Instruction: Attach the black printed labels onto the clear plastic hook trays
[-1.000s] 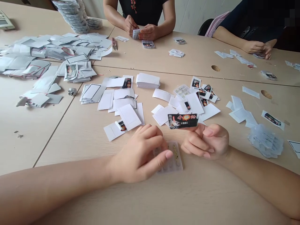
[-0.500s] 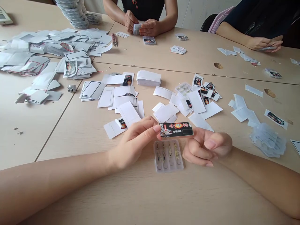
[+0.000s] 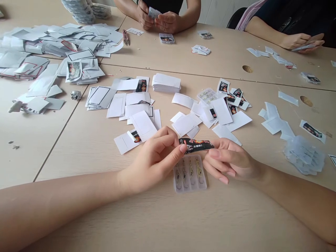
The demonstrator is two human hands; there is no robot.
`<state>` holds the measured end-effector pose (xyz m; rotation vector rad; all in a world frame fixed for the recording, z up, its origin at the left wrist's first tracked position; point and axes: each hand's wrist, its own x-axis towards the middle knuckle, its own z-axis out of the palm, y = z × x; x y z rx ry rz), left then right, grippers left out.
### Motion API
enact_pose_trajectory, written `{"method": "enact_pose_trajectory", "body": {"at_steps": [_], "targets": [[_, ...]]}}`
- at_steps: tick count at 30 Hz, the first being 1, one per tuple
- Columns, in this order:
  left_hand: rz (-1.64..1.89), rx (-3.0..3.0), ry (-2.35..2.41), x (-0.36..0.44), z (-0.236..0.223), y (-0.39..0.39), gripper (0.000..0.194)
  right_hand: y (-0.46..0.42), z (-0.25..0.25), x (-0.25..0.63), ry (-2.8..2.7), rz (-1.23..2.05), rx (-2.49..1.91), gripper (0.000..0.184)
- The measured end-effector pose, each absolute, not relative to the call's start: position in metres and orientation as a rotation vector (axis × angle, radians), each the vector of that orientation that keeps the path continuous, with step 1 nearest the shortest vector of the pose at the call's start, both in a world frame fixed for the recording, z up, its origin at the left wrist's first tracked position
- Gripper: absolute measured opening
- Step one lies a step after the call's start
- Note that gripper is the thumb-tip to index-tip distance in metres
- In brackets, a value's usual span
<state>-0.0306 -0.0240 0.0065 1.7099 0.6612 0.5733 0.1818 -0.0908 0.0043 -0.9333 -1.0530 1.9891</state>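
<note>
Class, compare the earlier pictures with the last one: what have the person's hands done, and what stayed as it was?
The left hand has moved up off the clear plastic box of fishing hooks to pinch the left end of the black printed card, which the right hand also holds. The box stayed where it lay.

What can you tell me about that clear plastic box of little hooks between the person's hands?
The clear plastic box is a shallow, rectangular, slightly frosted-looking tray with rounded corners, lying flat on the pale wood-grain table. Four small fishing hooks with yellowish wrappings sit side by side inside it, in parallel rows. It lies between the left hand and right hand, neither of which seems to touch it. Whether it has a lid cannot be told.
</note>
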Motion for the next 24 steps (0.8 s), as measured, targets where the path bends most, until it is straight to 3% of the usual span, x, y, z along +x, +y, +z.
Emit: {"method": "enact_pose_trajectory", "body": {"at_steps": [10, 16, 24], "targets": [[0.651, 1.939, 0.563, -0.034, 0.011, -0.028, 0.021, -0.099, 0.005, 0.18, -1.43, 1.527, -1.281, 0.037], [0.624, 1.97, 0.57, -0.034, 0.014, -0.028, 0.027, -0.1, -0.002, 0.181, -1.345, 1.317, -1.361, 0.031], [0.488, 1.975, 0.662, -0.037, 0.015, -0.028, 0.035, -0.101, 0.0, 0.178, -1.567, 1.128, -1.461, 0.04]]}}
